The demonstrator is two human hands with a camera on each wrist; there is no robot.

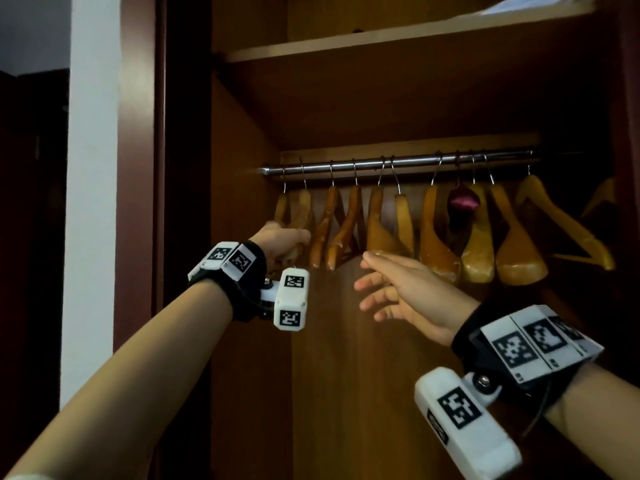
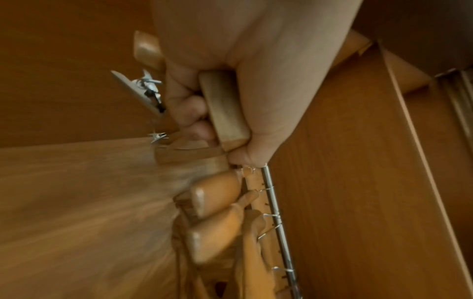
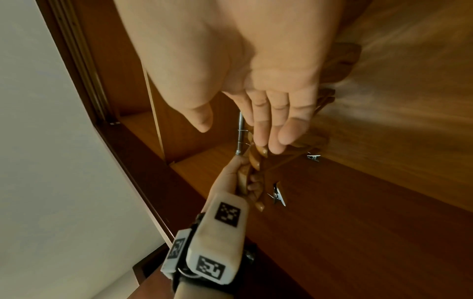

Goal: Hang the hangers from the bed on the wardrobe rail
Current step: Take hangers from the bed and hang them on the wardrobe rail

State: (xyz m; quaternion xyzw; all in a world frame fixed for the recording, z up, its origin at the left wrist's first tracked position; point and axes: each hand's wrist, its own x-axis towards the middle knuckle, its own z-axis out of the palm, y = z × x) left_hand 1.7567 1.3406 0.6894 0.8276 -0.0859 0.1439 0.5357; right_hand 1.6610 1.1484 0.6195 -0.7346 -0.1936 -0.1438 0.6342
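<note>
A metal rail [image 1: 398,164] runs across the wardrobe and several wooden hangers hang from it. My left hand [image 1: 294,244] grips the lower arm of the leftmost wooden hanger [image 1: 302,206], whose hook is on the rail. In the left wrist view my fingers [image 2: 194,109] curl round that hanger's arm [image 2: 222,109], with the rail [image 2: 276,214] beyond. Metal clips [image 2: 149,89] dangle beside the hand. My right hand [image 1: 370,285] is open with fingers spread, just below the middle hangers [image 1: 381,223]. Its fingers [image 3: 268,129] are straight and hold nothing.
A shelf [image 1: 381,39] spans the wardrobe above the rail. The left side panel [image 1: 239,220] stands close to my left hand. A purple item [image 1: 462,202] hangs among the hangers on the right. The back panel [image 1: 346,375] below the hangers is bare wood.
</note>
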